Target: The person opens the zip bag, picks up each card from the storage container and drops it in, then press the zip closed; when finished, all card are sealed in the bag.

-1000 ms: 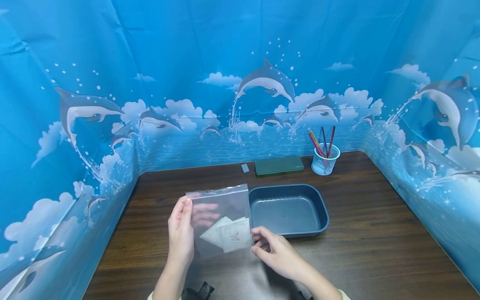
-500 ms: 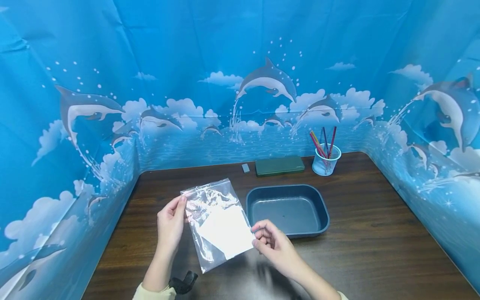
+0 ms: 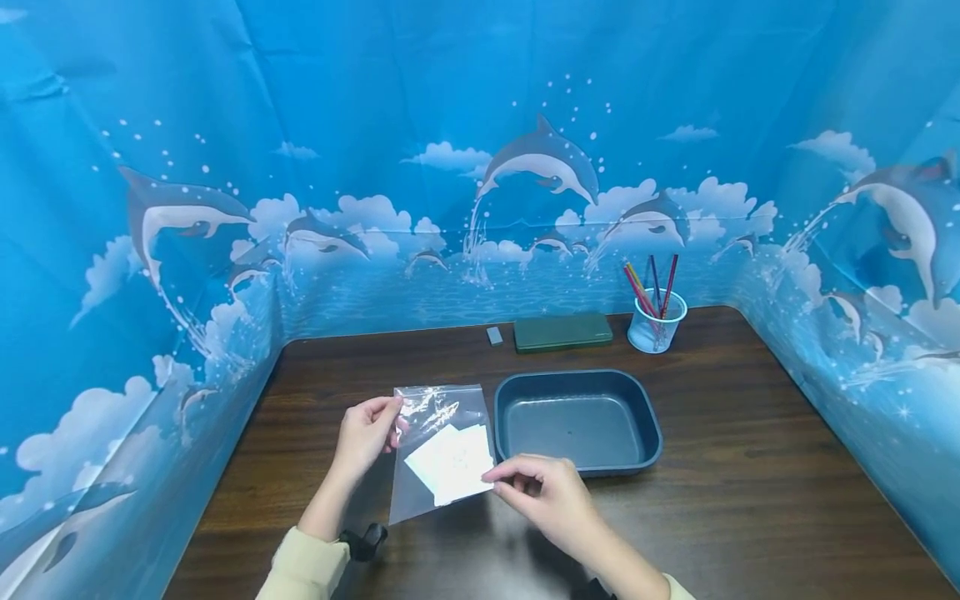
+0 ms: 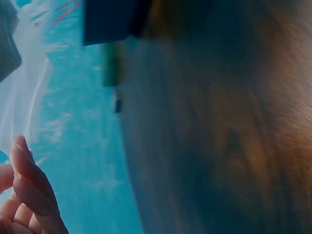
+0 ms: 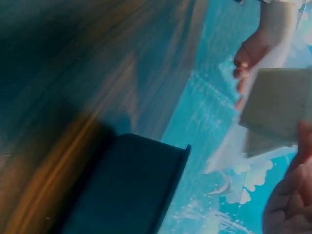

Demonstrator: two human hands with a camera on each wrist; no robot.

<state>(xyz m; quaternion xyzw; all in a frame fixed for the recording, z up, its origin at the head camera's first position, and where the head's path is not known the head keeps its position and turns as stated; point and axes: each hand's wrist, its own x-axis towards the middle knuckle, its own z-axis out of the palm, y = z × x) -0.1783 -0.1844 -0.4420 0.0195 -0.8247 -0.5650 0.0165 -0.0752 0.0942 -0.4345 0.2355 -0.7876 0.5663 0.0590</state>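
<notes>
A clear zip bag (image 3: 408,496) is held up over the table, with several white square sheets (image 3: 453,462) inside, overlapping at its lower right. My left hand (image 3: 367,433) pinches the bag's upper left edge between thumb and fingers. With thumb and index finger, my right hand (image 3: 551,504) pinches the right edge beside a corner of the sheets. In the left wrist view, the left hand (image 4: 34,195) shows only partly, at the lower left. The right wrist view shows the sheets (image 5: 275,100) from behind, greyish, through the bag, near the right hand (image 5: 292,200).
Right of the bag stands a dark blue-grey tray (image 3: 577,425). Behind it lie a green case (image 3: 562,332) and a small grey-blue block (image 3: 494,336). A light blue mesh cup (image 3: 654,333) with several pencils stands at the back right. Dolphin-print cloth (image 3: 375,125) surrounds the table.
The bag has tilted one way, then turned back more upright. Half a second ago glare whitened the sheets strongly. The right hand's thumb and index finger are now closed on the bag's edge.
</notes>
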